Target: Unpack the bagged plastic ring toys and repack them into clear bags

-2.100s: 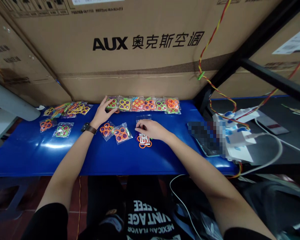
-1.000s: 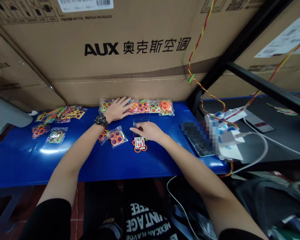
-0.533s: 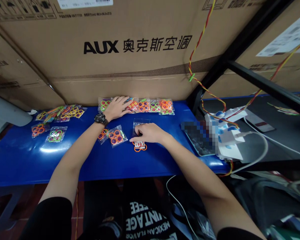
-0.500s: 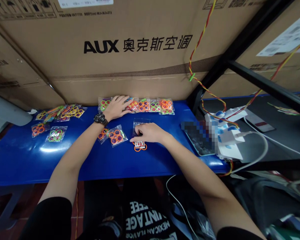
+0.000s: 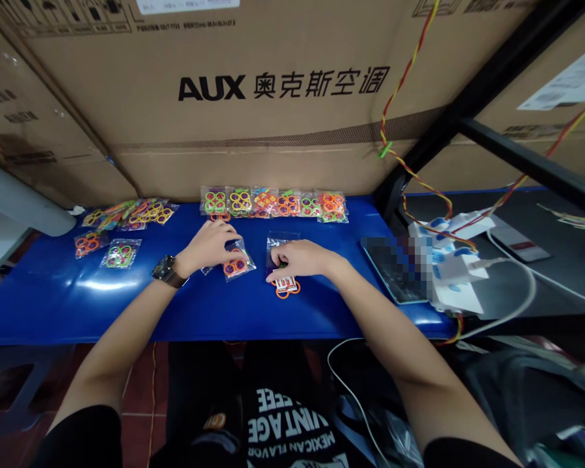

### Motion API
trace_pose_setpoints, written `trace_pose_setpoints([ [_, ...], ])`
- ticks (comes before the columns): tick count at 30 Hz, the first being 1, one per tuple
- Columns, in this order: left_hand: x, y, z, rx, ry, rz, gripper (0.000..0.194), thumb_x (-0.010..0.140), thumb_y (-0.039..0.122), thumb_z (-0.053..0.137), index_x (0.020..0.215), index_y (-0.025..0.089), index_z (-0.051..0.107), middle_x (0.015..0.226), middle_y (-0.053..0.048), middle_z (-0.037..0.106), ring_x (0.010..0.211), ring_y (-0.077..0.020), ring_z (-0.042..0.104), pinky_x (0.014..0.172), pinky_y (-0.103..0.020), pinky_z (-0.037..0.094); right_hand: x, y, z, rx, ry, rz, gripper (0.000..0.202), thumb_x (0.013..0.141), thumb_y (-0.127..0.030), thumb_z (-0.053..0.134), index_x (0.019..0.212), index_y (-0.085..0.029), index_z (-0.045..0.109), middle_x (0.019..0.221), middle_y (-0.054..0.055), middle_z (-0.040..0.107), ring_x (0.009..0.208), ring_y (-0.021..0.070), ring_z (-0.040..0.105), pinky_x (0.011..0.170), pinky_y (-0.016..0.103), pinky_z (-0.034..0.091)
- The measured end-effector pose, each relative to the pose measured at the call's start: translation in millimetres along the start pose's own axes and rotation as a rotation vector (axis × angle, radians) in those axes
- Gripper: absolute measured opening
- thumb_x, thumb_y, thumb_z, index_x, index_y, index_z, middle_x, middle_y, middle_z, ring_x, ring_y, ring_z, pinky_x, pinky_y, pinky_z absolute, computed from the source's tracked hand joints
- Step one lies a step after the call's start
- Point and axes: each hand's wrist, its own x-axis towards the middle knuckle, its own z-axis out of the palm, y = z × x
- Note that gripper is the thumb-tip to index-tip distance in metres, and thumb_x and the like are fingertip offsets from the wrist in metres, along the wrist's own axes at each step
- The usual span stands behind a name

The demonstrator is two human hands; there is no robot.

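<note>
My left hand [image 5: 209, 247] hovers at the edge of a small clear plastic packet of orange rings [image 5: 234, 267], thumb and fingers apart. Its fingertips cover part of that packet, so contact is unclear. A second packet lies mostly hidden beneath the same hand. My right hand [image 5: 303, 258] has its fingers curled onto another clear packet [image 5: 283, 236], whose orange rings and red-and-white card [image 5: 286, 284] show below the thumb. Behind both hands, a row of similar packets [image 5: 240, 202] with green, yellow and orange rings lies along the carton.
More packets [image 5: 146, 213] are heaped at the left, with two single ones [image 5: 121, 253] in front. A phone [image 5: 394, 270] and white chargers with cables [image 5: 451, 276] lie right. A large AUX carton [image 5: 283, 123] walls off the back of the blue table [image 5: 78, 312].
My left hand has come off the back row, moving toward me to the orange-ring packet. My right hand stays at its packet. The view has shifted slightly.
</note>
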Motion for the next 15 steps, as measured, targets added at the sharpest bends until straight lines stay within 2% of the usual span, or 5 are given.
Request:
trace_pose_setpoints([
  [5, -12, 9, -3.1, -0.102, -0.108, -0.05, 0.06, 0.082, 0.08, 0.073, 0.105, 0.025, 0.078, 0.114, -0.006, 0.076, 0.104, -0.0272, 0.062, 0.086, -0.037, 0.037, -1, 2, -1, 0.019, -0.081, 0.009, 0.057, 0.075, -0.079, 0.079, 0.084, -0.025, 0.063, 0.072, -0.003, 0.065, 0.066, 0.0148, 0.055, 0.061, 0.029, 0.023],
  [11, -12, 11, -1.2, -0.261, -0.098, -0.085, 0.048, 0.083, 0.066, 0.081, 0.104, 0.024, 0.073, 0.099, -0.004, 0.076, 0.098, -0.0258, 0.064, 0.089, -0.038, 0.04, -3, 0, -7, 0.059, -0.121, 0.014, 0.055, 0.074, -0.074, 0.083, 0.083, -0.024, 0.062, 0.073, -0.004, 0.065, 0.063, 0.013, 0.052, 0.06, 0.03, 0.023],
  [15, -15, 24, -11.4, -0.575, -0.052, -0.135, 0.033, 0.086, 0.052, 0.083, 0.103, 0.025, 0.074, 0.097, -0.003, 0.078, 0.092, -0.0226, 0.07, 0.089, -0.037, 0.047, -4, 0, -7, 0.129, -0.038, -0.03, 0.053, 0.076, -0.073, 0.082, 0.082, -0.024, 0.061, 0.069, -0.005, 0.062, 0.061, 0.0128, 0.05, 0.06, 0.03, 0.027],
])
